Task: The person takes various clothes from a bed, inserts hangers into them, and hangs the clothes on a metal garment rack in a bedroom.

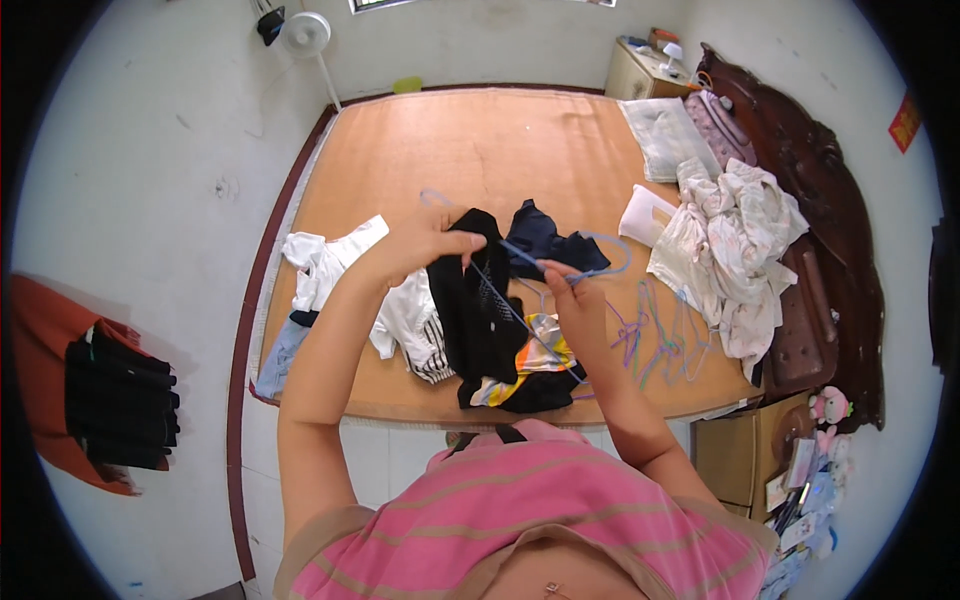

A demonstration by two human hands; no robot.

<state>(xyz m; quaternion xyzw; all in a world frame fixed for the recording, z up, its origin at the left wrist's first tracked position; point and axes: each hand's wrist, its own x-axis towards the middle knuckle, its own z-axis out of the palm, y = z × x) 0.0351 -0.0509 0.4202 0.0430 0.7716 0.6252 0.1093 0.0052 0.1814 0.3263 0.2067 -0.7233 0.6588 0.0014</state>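
Above the bed's near side, my left hand (437, 243) is closed on the top of a black garment (463, 320), which hangs down from it. A blue clothes hanger (626, 258) runs across the garment, and my right hand (574, 286) pinches it. One end of the hanger appears to pass into the garment, though cloth and fingers hide how far. Behind the hands lies a dark navy garment (548, 240). Below are a yellow, orange and white patterned garment (545, 345) and white clothes (408, 308), one with black stripes.
Several loose coloured hangers (660, 335) lie on the bed (440, 140) to the right. Beyond them are a crumpled pale blanket (735, 225) and a dark carved headboard (830, 170). A white fan (306, 36) stands at the far left; cardboard boxes (727, 455) sit near right.
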